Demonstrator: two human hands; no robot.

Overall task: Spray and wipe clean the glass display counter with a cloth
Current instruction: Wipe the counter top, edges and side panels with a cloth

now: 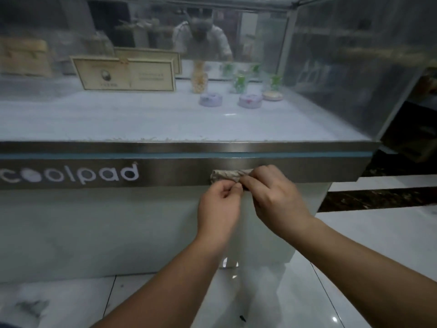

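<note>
Reached in from the near edge with two bare forearms. Pinched by the left hand [218, 205]: the near lower edge of one cloth [224, 176], thumb and curled fingers [233, 188] pressed together on the fabric. Gripped at the right end by the right hand [275, 197], fingers bent over the roll from above. Rolled tight, long axis left to right, level with the steel band [295, 165] just behind; touching it or not, impossible to tell. Lay just beyond both sets of fingers, left end poking out free. Judged the right hand slightly nearer the glass case [343, 67], which stood straight up from there, so an upward carry called for. Counted two hands, one cloth, no spray bottle in sight. Farther off, on the white tabletop [94, 121] behind hazy glass: three round tins [211, 99], one jar [199, 78], small green bottles [238, 84] too blurred to count, two framed cards [125, 75], the rear one perhaps a reflection
</note>
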